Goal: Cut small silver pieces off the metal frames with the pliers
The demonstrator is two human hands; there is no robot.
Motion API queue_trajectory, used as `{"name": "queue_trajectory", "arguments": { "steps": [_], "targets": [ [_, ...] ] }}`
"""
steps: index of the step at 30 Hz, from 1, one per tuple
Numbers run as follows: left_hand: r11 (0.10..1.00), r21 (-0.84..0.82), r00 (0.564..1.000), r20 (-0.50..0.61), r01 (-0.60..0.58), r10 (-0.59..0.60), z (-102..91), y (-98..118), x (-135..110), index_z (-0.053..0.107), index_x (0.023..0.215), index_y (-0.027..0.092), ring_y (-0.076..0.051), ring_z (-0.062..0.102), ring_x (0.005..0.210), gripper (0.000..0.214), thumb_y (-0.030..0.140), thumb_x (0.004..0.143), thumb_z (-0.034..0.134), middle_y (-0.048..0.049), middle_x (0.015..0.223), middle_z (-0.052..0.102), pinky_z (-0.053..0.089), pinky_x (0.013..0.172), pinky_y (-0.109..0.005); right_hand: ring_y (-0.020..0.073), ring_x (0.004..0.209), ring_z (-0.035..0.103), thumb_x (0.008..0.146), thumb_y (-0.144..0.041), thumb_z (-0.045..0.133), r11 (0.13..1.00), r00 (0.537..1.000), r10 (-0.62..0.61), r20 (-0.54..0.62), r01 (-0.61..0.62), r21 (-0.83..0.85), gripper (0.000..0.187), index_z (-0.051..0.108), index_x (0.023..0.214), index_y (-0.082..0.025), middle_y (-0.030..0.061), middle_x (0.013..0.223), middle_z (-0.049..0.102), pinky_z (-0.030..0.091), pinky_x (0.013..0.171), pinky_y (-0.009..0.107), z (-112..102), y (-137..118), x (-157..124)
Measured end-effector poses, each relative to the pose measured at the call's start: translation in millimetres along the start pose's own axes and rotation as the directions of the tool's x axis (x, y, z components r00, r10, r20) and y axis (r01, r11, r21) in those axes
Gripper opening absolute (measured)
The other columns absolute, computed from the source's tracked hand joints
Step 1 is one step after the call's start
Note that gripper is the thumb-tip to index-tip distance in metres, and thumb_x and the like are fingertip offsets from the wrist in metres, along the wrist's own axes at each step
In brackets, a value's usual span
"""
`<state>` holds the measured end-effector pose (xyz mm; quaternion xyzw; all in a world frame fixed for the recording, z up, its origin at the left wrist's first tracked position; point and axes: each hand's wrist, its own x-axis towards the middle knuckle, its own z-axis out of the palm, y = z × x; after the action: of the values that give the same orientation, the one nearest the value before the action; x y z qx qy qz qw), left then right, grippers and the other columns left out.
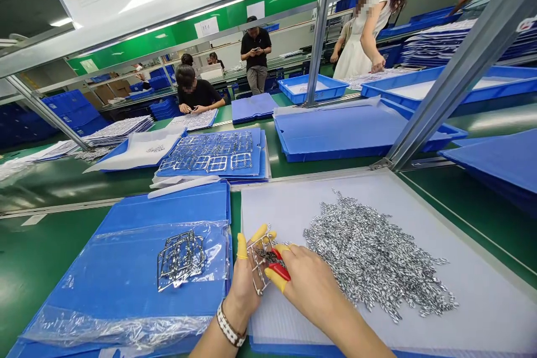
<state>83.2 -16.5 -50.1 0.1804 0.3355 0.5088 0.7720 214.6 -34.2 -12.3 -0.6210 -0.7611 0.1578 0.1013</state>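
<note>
My left hand (245,285), with yellow finger cots and a beaded bracelet, pinches a small silver metal frame of parts (259,260) over the white sheet (461,246). My right hand (308,285), also in yellow cots, is closed on red-handled cutters (277,264) whose tip meets the frame. A large heap of cut silver pieces (373,257) lies on the sheet just right of my hands. Left of them, a stack of empty metal frames (181,257) rests on clear plastic atop a blue board (138,279).
Blue boards carrying uncut frames (213,154) sit farther back, with blue trays (312,88) and a slanted metal post (457,72) at the right. Across the green bench a seated person (193,92) works; two people stand behind (255,53).
</note>
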Motion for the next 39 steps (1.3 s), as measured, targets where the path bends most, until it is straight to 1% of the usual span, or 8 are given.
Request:
{"name": "queue_trajectory", "arguments": {
  "steps": [7,14,20,25,29,32,35,39],
  "targets": [
    [0.996,0.074,0.999,-0.005,-0.045,0.045,-2.8,-3.6,1.2,0.058,0.126,0.018,-0.028,0.055,0.112,0.066,0.066,0.085,0.036,-0.0128,0.127,0.059,0.040,0.097,-0.040,0.0258,0.091,0.062,0.083,-0.035,0.056,1.000,1.000,-0.021,0.011,0.021,0.013,0.031,0.063,0.107,-0.018,0.0098,0.097,0.068,0.045,0.080,0.036,-1.2,-1.9,-0.7],
    [0.990,0.128,0.998,0.001,-0.061,0.061,0.3,-2.5,-2.0,0.059,0.125,0.020,-0.027,0.055,0.112,0.063,0.065,0.083,0.042,-0.0117,0.127,0.060,0.041,0.097,-0.040,0.0259,0.094,0.062,0.082,-0.035,0.056,0.998,1.000,-0.008,-0.006,0.009,0.064,0.035,0.061,0.113,-0.019,0.0091,0.101,0.068,0.044,0.082,0.037,1.5,2.4,-3.8],
    [0.994,0.107,0.999,-0.012,-0.039,0.040,3.1,-1.2,-3.0,0.059,0.125,0.018,-0.028,0.058,0.107,0.065,0.066,0.083,0.042,-0.0132,0.120,0.063,0.043,0.093,-0.042,0.0258,0.090,0.061,0.081,-0.035,0.057,1.000,0.998,0.000,-0.064,-0.001,-0.028,0.028,0.064,0.104,-0.020,0.0087,0.095,0.068,0.043,0.080,0.038,1.4,-0.6,-3.3],
    [0.989,0.136,0.998,-0.004,-0.057,0.058,3.9,-1.3,-4.4,0.060,0.124,0.017,-0.027,0.060,0.104,0.064,0.064,0.084,0.043,-0.0130,0.114,0.066,0.043,0.093,-0.040,0.0249,0.088,0.062,0.082,-0.036,0.056,0.999,0.999,-0.033,0.006,0.033,0.004,0.031,0.063,0.107,-0.019,0.0092,0.097,0.068,0.044,0.078,0.037,-5.7,-1.7,-2.8],
    [0.991,0.123,0.998,-0.032,-0.046,0.050,3.3,-1.3,-4.3,0.060,0.124,0.019,-0.027,0.059,0.106,0.063,0.064,0.083,0.044,-0.0124,0.118,0.065,0.043,0.093,-0.039,0.0276,0.091,0.062,0.084,-0.035,0.054,0.998,1.000,-0.022,-0.005,0.021,-0.058,0.028,0.064,0.105,-0.019,0.0100,0.097,0.067,0.044,0.079,0.039,-6.2,-4.6,-1.6],
    [0.992,0.119,0.998,-0.053,-0.036,0.043,3.6,-0.7,-3.9,0.061,0.123,0.019,-0.027,0.059,0.108,0.062,0.063,0.083,0.045,-0.0122,0.121,0.063,0.044,0.094,-0.038,0.0259,0.085,0.063,0.083,-0.032,0.054,0.997,1.000,-0.020,0.008,0.020,-0.068,0.025,0.065,0.102,-0.019,0.0091,0.094,0.068,0.045,0.074,0.036,-3.0,-5.1,-0.9],
    [0.993,0.120,0.997,-0.067,-0.020,0.029,3.5,-0.1,-3.1,0.062,0.122,0.018,-0.027,0.060,0.106,0.063,0.064,0.082,0.045,-0.0126,0.119,0.064,0.044,0.093,-0.038,0.0243,0.085,0.063,0.083,-0.032,0.054,0.997,1.000,-0.011,-0.012,0.010,-0.072,0.025,0.064,0.103,-0.020,0.0085,0.093,0.068,0.044,0.073,0.033,-1.6,0.2,-1.9],
    [0.993,0.113,0.995,-0.087,-0.030,0.040,0.8,-1.1,-1.4,0.063,0.120,0.017,-0.027,0.060,0.106,0.064,0.065,0.079,0.049,-0.0141,0.118,0.065,0.044,0.093,-0.037,0.0244,0.085,0.063,0.085,-0.034,0.053,0.988,0.998,0.037,-0.044,-0.043,-0.148,0.023,0.065,0.097,-0.019,0.0094,0.091,0.067,0.043,0.073,0.034,-4.3,11.5,-3.1]
  ]
}}
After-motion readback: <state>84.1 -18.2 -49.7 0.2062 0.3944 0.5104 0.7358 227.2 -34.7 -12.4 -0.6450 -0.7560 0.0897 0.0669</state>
